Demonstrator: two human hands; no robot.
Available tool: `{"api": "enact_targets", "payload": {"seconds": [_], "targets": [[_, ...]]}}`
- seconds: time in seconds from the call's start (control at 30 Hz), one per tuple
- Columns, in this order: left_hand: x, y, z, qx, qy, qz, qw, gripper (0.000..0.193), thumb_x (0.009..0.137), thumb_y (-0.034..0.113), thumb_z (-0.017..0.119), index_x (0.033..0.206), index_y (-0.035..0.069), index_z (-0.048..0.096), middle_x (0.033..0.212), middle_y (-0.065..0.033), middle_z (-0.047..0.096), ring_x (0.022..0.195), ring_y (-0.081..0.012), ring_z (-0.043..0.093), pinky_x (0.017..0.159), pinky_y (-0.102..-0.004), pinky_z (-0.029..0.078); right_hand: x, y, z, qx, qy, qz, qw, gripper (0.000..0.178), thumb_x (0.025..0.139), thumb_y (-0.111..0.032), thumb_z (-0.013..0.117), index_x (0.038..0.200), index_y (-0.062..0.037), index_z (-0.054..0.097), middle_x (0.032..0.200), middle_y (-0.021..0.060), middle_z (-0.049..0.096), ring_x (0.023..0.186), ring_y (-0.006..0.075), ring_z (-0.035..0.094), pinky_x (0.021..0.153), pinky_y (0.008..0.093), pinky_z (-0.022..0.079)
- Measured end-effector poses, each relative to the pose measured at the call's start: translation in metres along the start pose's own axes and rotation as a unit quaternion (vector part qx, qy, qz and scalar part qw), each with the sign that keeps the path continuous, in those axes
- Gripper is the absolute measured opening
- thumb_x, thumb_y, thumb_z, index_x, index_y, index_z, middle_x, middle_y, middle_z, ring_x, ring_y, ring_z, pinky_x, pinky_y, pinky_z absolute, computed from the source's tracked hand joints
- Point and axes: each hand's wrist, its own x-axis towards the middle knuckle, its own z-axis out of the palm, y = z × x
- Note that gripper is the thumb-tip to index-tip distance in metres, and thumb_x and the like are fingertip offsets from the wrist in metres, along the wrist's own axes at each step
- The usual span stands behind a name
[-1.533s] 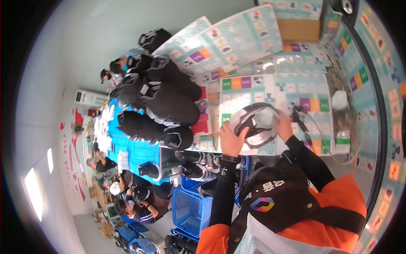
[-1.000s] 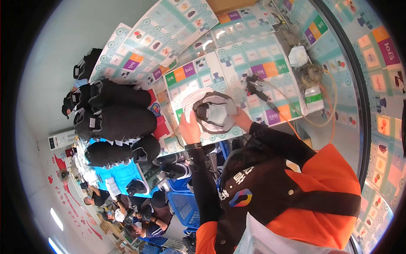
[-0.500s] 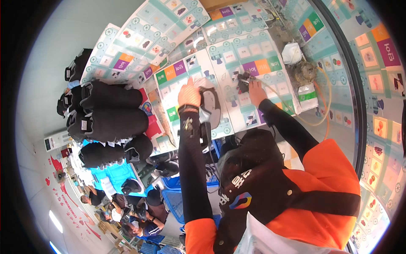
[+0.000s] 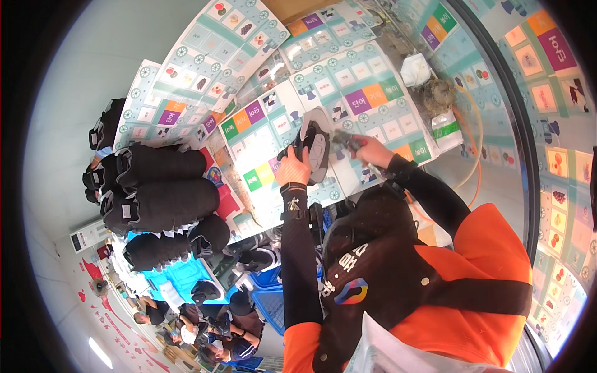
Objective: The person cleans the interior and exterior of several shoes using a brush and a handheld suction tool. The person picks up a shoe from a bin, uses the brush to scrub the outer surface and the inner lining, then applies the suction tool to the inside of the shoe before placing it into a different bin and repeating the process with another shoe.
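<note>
On its side over the patterned worktop point(image 4: 348, 78), a shoe point(image 4: 319, 149) with a pale grey sole and dark upper turns its sole to the right. My left hand point(image 4: 293, 169) grips it by the upper, fingers wrapped round. My right hand point(image 4: 373, 152) is closed on a dark, hose-fed air gun point(image 4: 344, 140), blurred by motion. Its nozzle points left at the sole, close to it; whether they touch I cannot tell.
Rows of black shoes point(image 4: 165, 196) stand at the left beside upright patterned boards point(image 4: 211, 56). A white cup-shaped thing point(image 4: 415, 69), a green-and-white packet point(image 4: 445, 130) and a yellowish hose point(image 4: 477, 137) lie at the right. Blue crates point(image 4: 268, 304) stand below; several people point(image 4: 233, 345) sit beyond.
My right hand has picked the air gun up off the worktop and brought it to the shoe. My left hand has shifted its grip and tilted the shoe, sole to the right.
</note>
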Motion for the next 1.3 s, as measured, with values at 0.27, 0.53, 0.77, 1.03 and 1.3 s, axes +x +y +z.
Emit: {"api": "enact_targets", "payload": {"seconds": [0.27,0.53,0.77,1.03,1.3], "targets": [[0.023,-0.001,-0.015,0.084,-0.094,0.026,0.992,0.065,0.099,0.065,0.042,0.114,0.008,0.071,0.099,-0.0239,0.075,0.098,-0.0434,0.070,0.085,-0.0517,0.054,-0.006,0.026,0.033,-0.267,0.156,-0.096,0.946,0.035,0.081,-0.013,0.061,0.114,-0.0082,0.068,0.093,0.0202,0.072,0.082,0.0397,0.069,0.071,0.0465,0.055],[0.045,0.019,-0.031,0.045,-0.142,-0.003,0.989,0.081,0.093,0.072,0.047,0.140,0.006,0.058,0.123,-0.0280,0.068,0.118,-0.0434,0.064,0.099,-0.0488,0.050,-0.011,0.038,0.046,-0.248,0.133,-0.131,0.951,0.025,0.081,-0.011,0.056,0.104,-0.0078,0.067,0.086,0.0252,0.067,0.085,0.0485,0.063,0.072,0.0531,0.050],[0.102,0.030,-0.036,-0.089,-0.155,0.091,0.980,0.095,0.086,0.061,0.066,0.150,-0.005,0.041,0.142,-0.0313,0.055,0.131,-0.0428,0.055,0.109,-0.0449,0.044,-0.014,0.034,0.046,-0.267,0.102,-0.160,0.945,0.027,0.082,-0.012,0.056,0.106,-0.0086,0.068,0.086,0.0244,0.069,0.085,0.0467,0.065,0.074,0.0549,0.050],[0.135,0.049,-0.004,-0.031,-0.200,0.137,0.970,0.088,0.085,0.060,0.070,0.145,-0.001,0.051,0.129,-0.0260,0.067,0.122,-0.0398,0.063,0.104,-0.0420,0.049,-0.021,0.028,0.049,-0.260,0.084,-0.116,0.955,0.026,0.082,-0.012,0.055,0.104,-0.0105,0.068,0.083,0.0233,0.068,0.085,0.0471,0.064,0.073,0.0559,0.049],[0.123,0.026,0.001,0.089,-0.063,0.254,0.961,0.017,0.077,0.014,0.065,0.089,0.008,0.076,0.099,-0.0193,0.072,0.102,-0.0394,0.066,0.088,-0.0464,0.055,-0.033,0.031,0.034,-0.161,0.065,-0.184,0.967,0.030,0.084,-0.010,0.058,0.112,-0.0075,0.067,0.094,0.0189,0.072,0.089,0.0412,0.067,0.076,0.0465,0.052]]}}
